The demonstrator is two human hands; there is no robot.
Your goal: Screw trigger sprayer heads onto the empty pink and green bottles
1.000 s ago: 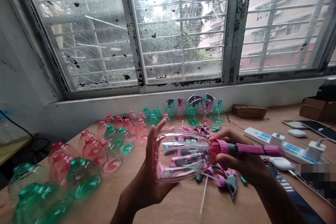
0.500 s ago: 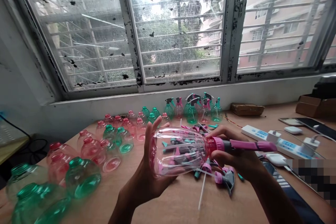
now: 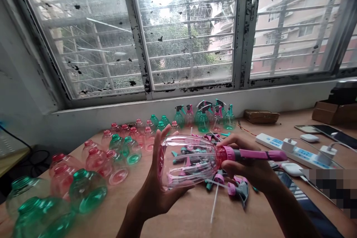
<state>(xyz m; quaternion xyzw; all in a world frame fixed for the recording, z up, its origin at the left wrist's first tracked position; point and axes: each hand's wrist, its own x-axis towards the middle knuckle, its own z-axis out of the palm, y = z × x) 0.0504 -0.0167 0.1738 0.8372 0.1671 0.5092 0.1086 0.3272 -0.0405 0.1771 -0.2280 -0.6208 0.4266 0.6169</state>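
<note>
Above the table [image 3: 184,219], inward of its left edge: one pink spray bottle [image 3: 189,160], held sideways; left hand [image 3: 154,193] spread wide, cupping the base [image 3: 161,163]; right hand [image 3: 256,174] part-closed, pinching the neck [image 3: 221,156] beside the trigger head [image 3: 258,154]; pose little altered from a second ago, head seemingly seated, tightness untellable

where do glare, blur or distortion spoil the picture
In the head view, sky glare burns out the upper part of the middle window; in the head view, pale reflections streak the held pink bottle; in the head view, the nearest green bottle looks soft and stretched.
</note>
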